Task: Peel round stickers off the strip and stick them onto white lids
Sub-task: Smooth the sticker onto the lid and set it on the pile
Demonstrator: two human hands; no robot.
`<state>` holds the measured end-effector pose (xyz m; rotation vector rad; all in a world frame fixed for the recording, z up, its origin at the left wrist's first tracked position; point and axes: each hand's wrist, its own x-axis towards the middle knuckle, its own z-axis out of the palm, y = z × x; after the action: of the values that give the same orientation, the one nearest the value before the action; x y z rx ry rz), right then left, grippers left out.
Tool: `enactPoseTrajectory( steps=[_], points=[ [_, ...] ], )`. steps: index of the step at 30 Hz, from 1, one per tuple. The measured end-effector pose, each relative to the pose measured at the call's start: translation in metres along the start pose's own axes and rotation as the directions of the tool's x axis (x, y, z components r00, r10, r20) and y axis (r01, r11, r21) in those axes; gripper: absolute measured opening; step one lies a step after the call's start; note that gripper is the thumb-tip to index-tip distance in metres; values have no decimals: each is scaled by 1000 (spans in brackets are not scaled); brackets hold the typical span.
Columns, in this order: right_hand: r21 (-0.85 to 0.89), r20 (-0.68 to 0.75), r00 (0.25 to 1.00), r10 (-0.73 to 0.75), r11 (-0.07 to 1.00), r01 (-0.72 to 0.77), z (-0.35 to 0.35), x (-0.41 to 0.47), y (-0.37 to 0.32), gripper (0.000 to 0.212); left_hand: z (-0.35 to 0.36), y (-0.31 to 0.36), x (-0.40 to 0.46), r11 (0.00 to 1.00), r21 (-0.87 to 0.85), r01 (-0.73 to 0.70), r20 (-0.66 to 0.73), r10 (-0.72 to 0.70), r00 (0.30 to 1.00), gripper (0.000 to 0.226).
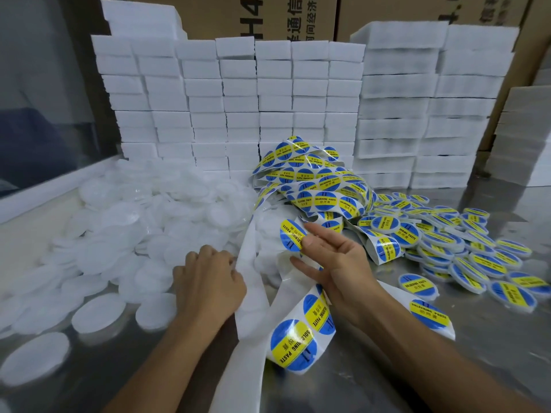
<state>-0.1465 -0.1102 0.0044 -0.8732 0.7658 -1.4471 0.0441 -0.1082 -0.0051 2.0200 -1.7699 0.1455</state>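
Stickers, round with blue fields and a yellow band reading SOLDERING PASTE, ride a long white paper backing strip [301,332] that tangles in a heap at twelve o'clock and trails down toward six. We see the right hand [331,260] at centre pinching one peeled blue-and-yellow round sticker [291,235] between thumb and forefinger, its other fingers stretched out loosely over the strip. The left hand [208,281], at nine o'clock of the right one, lies knuckles up with fingers curled down at the edge of the bare strip; we cannot tell whether it grips the paper or a lid beneath. A pile of plain white round plastic lids [125,222] spreads from nine to eleven o'clock over the shiny steel table [492,353]. At three o'clock lies a heap of lids already wearing stickers [441,242]. Behind everything, at twelve, stacks of white foam blocks [238,99] stand against brown cardboard boxes [298,16] printed with dark characters.
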Motion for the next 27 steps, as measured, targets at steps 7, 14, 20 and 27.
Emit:
enactPoseTrajectory(
  steps=[7, 14, 20, 27],
  points=[
    [-36, -37, 999, -19, 999, 18, -2, 1, 2, 25, -1, -5, 0, 999, -39, -17, 74, 20, 997, 22],
    [-85, -41, 999, -9, 996, 6, -2, 0, -2, 18, 3, -8, 1, 1000, -5, -8, 7, 8, 1000, 10],
    [-134, -1, 1000, -27, 991, 27, -2, -2, -2, 5, -2, -6, 0, 997, -72, 33, -119, -41, 992, 12],
    [-164, 26, 999, -43, 985, 47, -2, -2, -1, 19, -7, 15, -5, 833, -315, -454, -593, 201, 780, 20]
  ],
)
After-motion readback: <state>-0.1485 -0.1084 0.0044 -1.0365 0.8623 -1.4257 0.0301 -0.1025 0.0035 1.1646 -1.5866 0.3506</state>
